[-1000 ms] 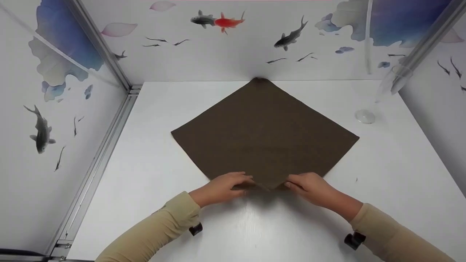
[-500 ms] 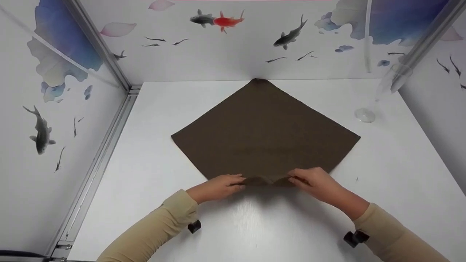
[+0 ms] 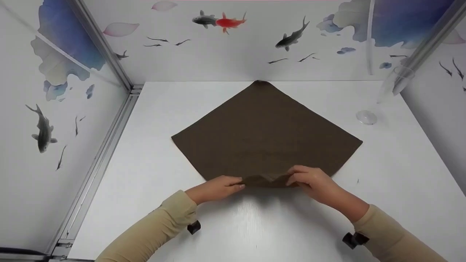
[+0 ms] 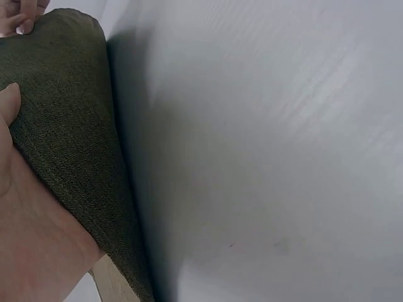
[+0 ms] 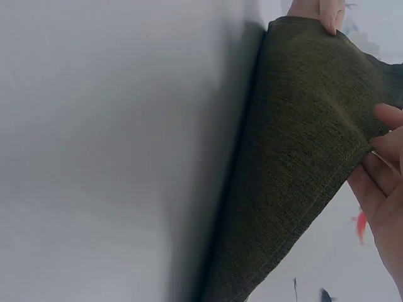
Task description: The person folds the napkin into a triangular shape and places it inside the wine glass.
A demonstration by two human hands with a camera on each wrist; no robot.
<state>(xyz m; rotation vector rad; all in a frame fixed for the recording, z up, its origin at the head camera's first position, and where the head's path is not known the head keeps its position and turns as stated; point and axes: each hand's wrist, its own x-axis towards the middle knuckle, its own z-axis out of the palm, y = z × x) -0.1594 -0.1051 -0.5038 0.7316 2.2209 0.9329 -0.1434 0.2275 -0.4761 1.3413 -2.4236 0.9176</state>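
Note:
A dark brown cloth (image 3: 265, 127) lies spread like a diamond on the white table, its far corner at the back wall. Along its near side the fabric is turned up into a narrow flap with a small dip in the middle. My left hand (image 3: 214, 189) grips the left end of this flap; the left wrist view shows the thumb (image 4: 9, 104) over the fabric. At the other end my right hand (image 3: 313, 182) holds the flap. In the right wrist view, its thumb and finger pinch the hemmed edge (image 5: 352, 165). The cloth hides some fingers.
A clear stemmed glass stands at the back right, its round base (image 3: 366, 117) on the table (image 3: 400, 163). White panels painted with fish (image 3: 292, 35) enclose the back and sides. A metal rail (image 3: 105, 160) runs along the left edge.
The near part of the cloth has been turned up into a flap. My left hand has shifted slightly left; my right hand has moved slightly up and right, its fingers changing their hold.

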